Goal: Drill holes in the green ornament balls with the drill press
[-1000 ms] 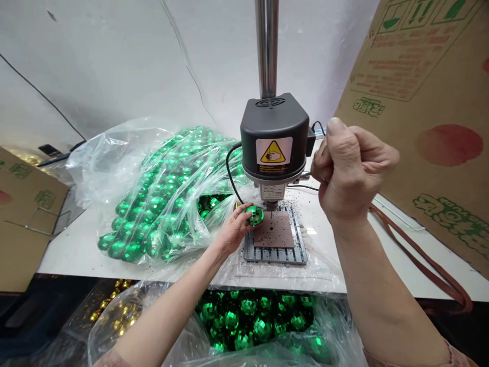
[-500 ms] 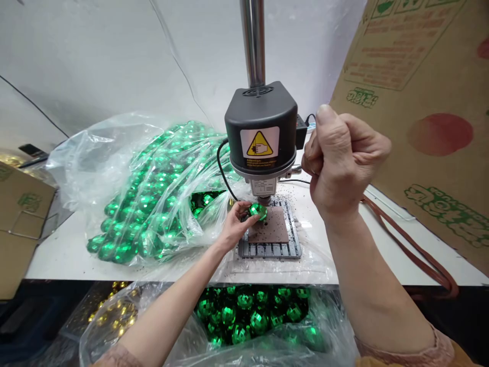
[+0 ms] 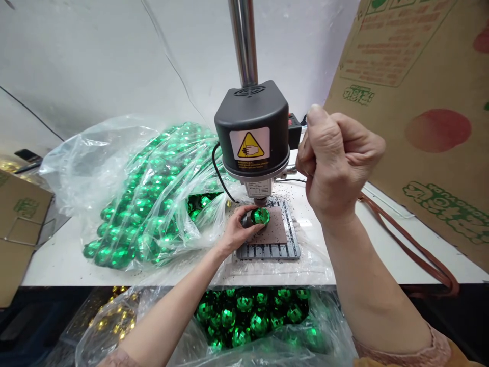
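Between the fingers and thumb of my left hand [image 3: 239,227] is a shiny green faceted ball [image 3: 261,216], held on the brown board [image 3: 275,227] under the chuck of a small black drill press [image 3: 252,130]. The chuck is right above the ball; whether they touch I cannot tell. My right hand [image 3: 338,158] is closed in a fist at the right side of the press, where a short metal handle shaft [image 3: 291,171] runs toward it. The part inside the fist is hidden.
Green balls fill a clear plastic bag [image 3: 145,204] left of the press and another bag [image 3: 244,316] below the table edge. Gold balls [image 3: 114,316] lie lower left. A large cardboard box [image 3: 416,168] and a brown strap [image 3: 412,244] are on the right. Dark shavings litter the slotted base [image 3: 292,252].
My left hand has brought the green ball down and slightly right, from beside the chuck to under it. The right fist keeps its closed shape. The whole view has shifted slightly.
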{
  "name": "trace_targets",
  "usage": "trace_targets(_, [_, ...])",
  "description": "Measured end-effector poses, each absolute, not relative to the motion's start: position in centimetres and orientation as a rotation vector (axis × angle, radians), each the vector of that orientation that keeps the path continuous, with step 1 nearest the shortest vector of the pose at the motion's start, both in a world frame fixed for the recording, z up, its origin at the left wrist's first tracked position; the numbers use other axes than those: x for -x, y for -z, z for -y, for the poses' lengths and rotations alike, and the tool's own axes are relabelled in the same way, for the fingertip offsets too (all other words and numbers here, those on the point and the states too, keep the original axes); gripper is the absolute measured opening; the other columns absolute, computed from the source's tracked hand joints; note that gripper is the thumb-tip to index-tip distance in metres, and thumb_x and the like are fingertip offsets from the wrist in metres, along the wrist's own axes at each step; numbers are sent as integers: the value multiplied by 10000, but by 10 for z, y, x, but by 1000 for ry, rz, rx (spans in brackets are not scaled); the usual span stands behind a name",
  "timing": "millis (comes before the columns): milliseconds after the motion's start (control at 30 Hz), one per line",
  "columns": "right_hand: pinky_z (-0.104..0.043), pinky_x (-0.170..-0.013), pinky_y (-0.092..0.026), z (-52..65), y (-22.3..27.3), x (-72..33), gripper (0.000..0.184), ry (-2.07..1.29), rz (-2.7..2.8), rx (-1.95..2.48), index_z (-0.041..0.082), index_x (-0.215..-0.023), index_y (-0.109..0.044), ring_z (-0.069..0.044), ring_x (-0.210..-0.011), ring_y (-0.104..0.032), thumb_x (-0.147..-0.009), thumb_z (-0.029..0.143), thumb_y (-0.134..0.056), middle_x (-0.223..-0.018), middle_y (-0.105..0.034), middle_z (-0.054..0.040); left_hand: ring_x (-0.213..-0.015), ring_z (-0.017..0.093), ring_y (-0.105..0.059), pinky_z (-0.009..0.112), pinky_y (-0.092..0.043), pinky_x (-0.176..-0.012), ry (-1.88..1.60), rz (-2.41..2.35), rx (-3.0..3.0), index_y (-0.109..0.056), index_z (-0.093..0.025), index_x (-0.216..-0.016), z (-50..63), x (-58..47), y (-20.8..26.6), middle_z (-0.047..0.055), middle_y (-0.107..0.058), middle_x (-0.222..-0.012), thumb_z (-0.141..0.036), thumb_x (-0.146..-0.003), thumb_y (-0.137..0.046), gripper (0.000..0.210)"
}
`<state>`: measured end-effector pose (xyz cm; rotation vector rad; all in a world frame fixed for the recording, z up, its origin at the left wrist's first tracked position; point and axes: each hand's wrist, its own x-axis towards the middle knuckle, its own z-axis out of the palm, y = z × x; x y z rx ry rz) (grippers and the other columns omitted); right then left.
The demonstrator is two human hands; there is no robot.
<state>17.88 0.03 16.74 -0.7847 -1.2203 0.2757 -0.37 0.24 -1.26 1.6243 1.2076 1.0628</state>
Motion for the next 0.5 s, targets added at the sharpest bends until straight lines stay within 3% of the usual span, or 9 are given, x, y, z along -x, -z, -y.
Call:
trace_targets(233, [-276, -529, -406, 0, -167, -179, 502, -266, 1233, 795, 210, -597, -377, -78, -529, -415, -948, 567, -421, -557, -391, 6, -1014, 211, -630, 357, -479, -949, -1152, -1150, -1481, -590, -198, -1132, -1, -7, 15, 60, -669, -1080, -310, -702, -854, 517])
trace_targets(500, [-274, -512, -370, -1, -164, -180, 501, -245, 1265, 778, 209, -632, -450, -81, -529, -413, -946, 595, -394, -573, -379, 3, -1035, 222, -601, 362, -474, -948, -1157, -1171, -1644, -629, -204, -1093, -1, -5, 13, 54, -607, -1072, -310, -686, -862, 481])
